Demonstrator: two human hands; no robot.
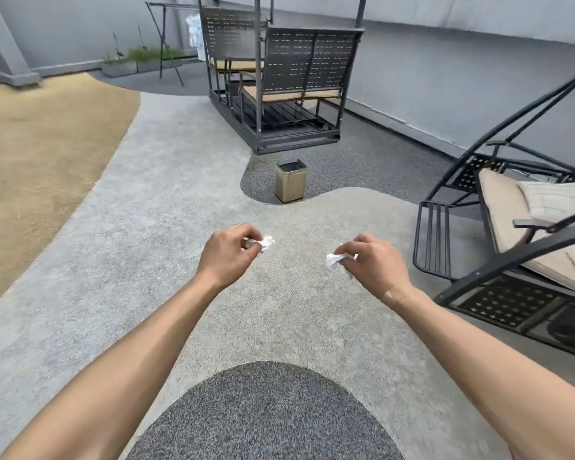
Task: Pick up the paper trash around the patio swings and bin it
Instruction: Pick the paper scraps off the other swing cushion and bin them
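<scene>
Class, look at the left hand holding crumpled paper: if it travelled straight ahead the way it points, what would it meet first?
Probably the gold bin. The left hand with its paper scrap points forward over bare paving; nothing lies between, though depth is uncertain.

Two hands are in view — the left hand (224,257) and the right hand (372,263) — and two crumpled paper wads, one wad (265,243) pinched in the left and another wad (335,259) in the right. There are two patio swings (a far swing (279,84) and a near swing (525,234)), one bin (290,180), two planters (140,65) and one drying rack (166,38).
</scene>
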